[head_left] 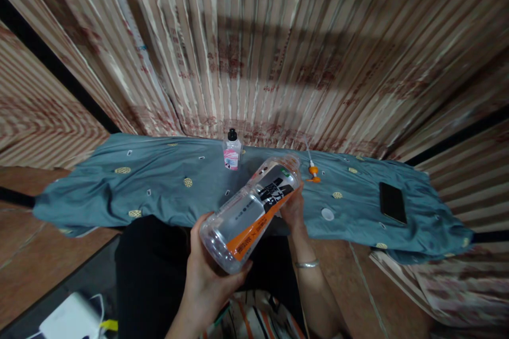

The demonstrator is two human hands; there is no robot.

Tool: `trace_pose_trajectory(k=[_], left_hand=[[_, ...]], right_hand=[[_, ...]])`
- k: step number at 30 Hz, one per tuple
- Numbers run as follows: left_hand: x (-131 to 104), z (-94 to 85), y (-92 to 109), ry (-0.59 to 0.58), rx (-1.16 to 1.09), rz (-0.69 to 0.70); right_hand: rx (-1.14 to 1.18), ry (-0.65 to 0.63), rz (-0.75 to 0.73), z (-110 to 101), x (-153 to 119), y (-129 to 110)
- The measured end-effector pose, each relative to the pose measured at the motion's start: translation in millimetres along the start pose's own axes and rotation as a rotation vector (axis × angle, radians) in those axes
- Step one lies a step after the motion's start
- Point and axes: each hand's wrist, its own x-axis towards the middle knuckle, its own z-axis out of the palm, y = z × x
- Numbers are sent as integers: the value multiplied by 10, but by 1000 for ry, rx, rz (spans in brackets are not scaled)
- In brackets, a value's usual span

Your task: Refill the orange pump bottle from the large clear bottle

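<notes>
A large clear plastic bottle (246, 212) with a black, grey and orange label is held tilted above my lap, its neck end toward the upper right. My left hand (210, 265) is wrapped around its base. Near the neck end, my right hand (293, 209) grips the bottle from beneath, its fingers partly hidden. Just right of the bottle, an orange and white pump head (313, 170) with a thin tube lies on the cloth. Behind the bottle stands a small clear bottle (231, 152) with a black cap and pink label.
A teal patterned cloth (167, 164) covers the low table in front of me. On its right part lie a white disc (327, 214) and a black phone-like slab (393, 202). Striped curtains (254, 53) hang behind. A white device (71, 318) with a cable is at lower left.
</notes>
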Motion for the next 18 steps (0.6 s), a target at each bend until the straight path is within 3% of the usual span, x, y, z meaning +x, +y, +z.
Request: trace_pose_trajectory(k=[5,12,18], left_hand=[[-48,79,85,93,-66,-25],[19,-35,-68,-37,-5,0],[3,-59,-109,-63,-18,3]], right_hand=[[-6,-17,16,-1,1,-9],[-9,0,40,5,-2,-28],[-3,1,30,12,4,-39]])
